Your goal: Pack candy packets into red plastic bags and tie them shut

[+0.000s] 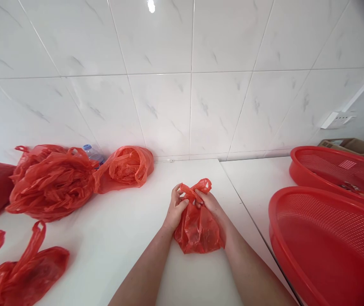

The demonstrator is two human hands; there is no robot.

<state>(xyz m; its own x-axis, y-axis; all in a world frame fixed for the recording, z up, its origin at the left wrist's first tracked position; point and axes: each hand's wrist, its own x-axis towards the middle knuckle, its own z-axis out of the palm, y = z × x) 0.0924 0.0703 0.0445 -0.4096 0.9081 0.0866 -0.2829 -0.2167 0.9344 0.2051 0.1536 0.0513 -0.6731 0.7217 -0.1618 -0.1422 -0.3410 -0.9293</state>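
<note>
A small red plastic bag point(198, 231) rests on the white table, bulging a little, its contents hidden by the film. Its two handles cross over each other at the top. My left hand point(176, 208) pinches the handle on the left between thumb and fingers. On the other side, my right hand point(212, 206) grips the crossed handles near the middle, and its wrist lies along the bag's right side. One handle loop stands up above my right fingers.
Red bags point(52, 182) are heaped at the back left, beside a plastic bottle point(93, 154) and a rolled red bag point(127, 165). Another handled bag point(25, 272) lies front left. Right stand two red baskets point(316, 250), a cardboard box point(354, 145) and a wall socket point(338, 120).
</note>
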